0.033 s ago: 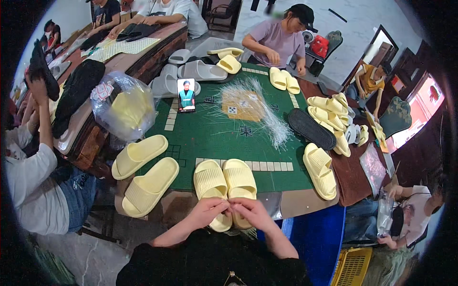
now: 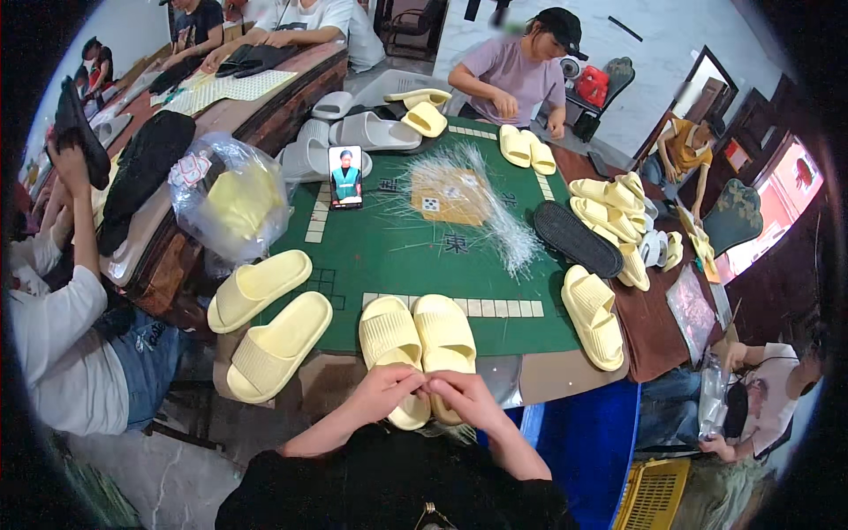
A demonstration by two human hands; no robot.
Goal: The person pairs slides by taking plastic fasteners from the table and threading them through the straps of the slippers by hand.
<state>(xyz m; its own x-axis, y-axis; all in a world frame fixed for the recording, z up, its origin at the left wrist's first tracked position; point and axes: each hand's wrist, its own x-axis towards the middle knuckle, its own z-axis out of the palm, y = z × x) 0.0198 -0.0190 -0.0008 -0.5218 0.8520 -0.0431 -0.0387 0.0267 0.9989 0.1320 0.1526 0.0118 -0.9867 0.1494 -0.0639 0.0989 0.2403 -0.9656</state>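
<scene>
Head view: left grip point(image 2: 389, 393), right grip point(image 2: 466, 399) together over two yellow slippers point(image 2: 446, 334)

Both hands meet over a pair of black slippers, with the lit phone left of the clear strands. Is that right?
Only the colour is wrong: the head view shows the left hand and right hand meeting over pale yellow slippers. The phone is left of the strands.

Lower centre: pale yellow ribbed slippers point(image 2: 389, 334), partly hidden by bare left hand point(image 2: 387, 392) and right hand point(image 2: 465, 396); anything pinched, too small for me to tell. Lower right: yellow slatted basket point(image 2: 652, 496), cut by bottom edge.
</scene>
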